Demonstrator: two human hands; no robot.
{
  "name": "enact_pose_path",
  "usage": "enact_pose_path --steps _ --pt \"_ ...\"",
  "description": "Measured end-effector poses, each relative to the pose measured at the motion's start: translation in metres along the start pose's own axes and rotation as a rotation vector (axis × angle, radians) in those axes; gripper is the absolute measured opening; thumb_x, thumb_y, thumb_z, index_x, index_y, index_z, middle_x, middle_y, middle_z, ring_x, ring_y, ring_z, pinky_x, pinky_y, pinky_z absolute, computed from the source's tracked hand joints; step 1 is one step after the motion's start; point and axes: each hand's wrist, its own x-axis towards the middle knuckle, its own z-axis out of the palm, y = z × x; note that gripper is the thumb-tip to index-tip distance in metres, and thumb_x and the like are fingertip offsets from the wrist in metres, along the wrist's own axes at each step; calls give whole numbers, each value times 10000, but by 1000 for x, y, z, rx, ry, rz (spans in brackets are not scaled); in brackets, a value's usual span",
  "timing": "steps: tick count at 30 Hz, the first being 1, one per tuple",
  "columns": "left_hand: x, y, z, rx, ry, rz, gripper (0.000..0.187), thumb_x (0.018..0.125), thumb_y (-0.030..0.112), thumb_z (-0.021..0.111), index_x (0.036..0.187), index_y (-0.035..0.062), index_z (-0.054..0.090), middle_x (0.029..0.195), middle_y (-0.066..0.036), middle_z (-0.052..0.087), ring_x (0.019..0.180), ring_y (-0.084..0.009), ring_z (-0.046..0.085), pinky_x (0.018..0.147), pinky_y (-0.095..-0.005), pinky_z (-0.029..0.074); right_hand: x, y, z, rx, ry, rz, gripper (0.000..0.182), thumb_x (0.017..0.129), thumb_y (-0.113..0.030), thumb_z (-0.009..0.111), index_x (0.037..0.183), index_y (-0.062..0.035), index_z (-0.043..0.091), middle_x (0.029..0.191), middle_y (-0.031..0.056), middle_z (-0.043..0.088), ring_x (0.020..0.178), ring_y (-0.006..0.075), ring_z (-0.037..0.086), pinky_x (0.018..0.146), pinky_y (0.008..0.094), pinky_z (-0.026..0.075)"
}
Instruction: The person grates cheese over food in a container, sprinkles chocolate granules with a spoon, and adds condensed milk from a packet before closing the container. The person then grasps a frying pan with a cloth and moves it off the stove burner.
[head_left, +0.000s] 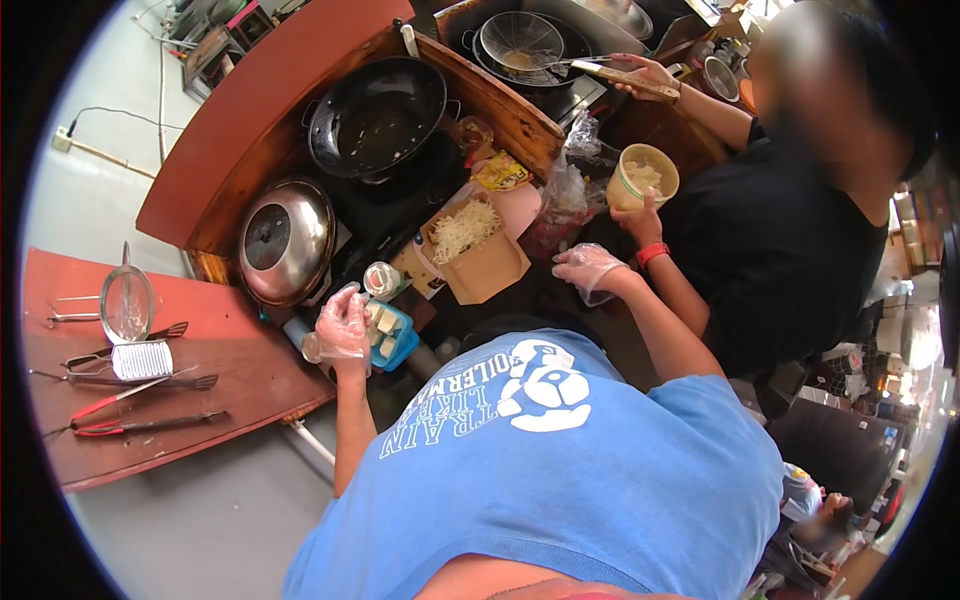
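Note:
Both of my hands wear clear plastic gloves. My left hand (pixel 343 328) has its fingers curled together beside a blue container (pixel 405 352) of pale blocks; what it holds, if anything, cannot be made out. A small clear jar (pixel 381 281) stands just beyond it. My right hand (pixel 588 268) hovers to the right of an open cardboard box (pixel 482 276), fingers drawn in, with nothing visible in them. Shredded white food (pixel 465 230) fills part of that box.
A black wok (pixel 377 118) and a domed metal lid (pixel 286 240) lie ahead. Strainer and tongs (pixel 110 425) rest on the left board. At right, a co-worker (pixel 790 230) holds a tub (pixel 643 174) and a skimmer (pixel 522 42) over another wok.

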Motion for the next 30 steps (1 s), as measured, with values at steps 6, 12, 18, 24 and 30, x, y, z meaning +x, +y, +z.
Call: enact_pose_path --steps 6,12,18,24,30 --pt "5 13 13 -25 -9 5 204 968 58 597 1125 -65 639 895 -91 698 668 -82 607 606 -220 526 -14 4 0 53 -20 26 545 894 -432 526 1202 -9 679 1280 185 643 1205 346 588 1052 406 429" --pt "0 26 25 -47 -29 65 182 966 62 607 1097 -55 653 875 -69 696 656 -70 601 600 -208 510 -22 -1 -6 67 -31 -27 565 886 -453 542 1212 -9 670 1266 195 648 1208 346 586 1053 407 425" --pt "-1 33 29 -21 16 73 163 959 92 636 1051 -36 681 847 -49 695 638 -60 596 584 -213 507 -9 1 22 224 40 31 565 895 -457 546 1226 -14 663 1280 203 636 1233 361 561 1060 409 415" --pt "-5 15 20 40 76 76 164 938 84 637 1054 -13 699 844 -74 698 652 -98 644 611 -250 536 8 -24 26 12 105 -42 534 890 -423 553 1199 -6 678 1233 220 655 1188 379 588 1052 427 427" --pt "-11 5 10 48 87 54 166 925 60 631 1057 -21 694 807 -70 687 660 -105 645 624 -259 541 16 -44 5 -24 146 -71 526 884 -410 545 1166 12 683 1240 203 658 1181 368 595 1039 407 440"
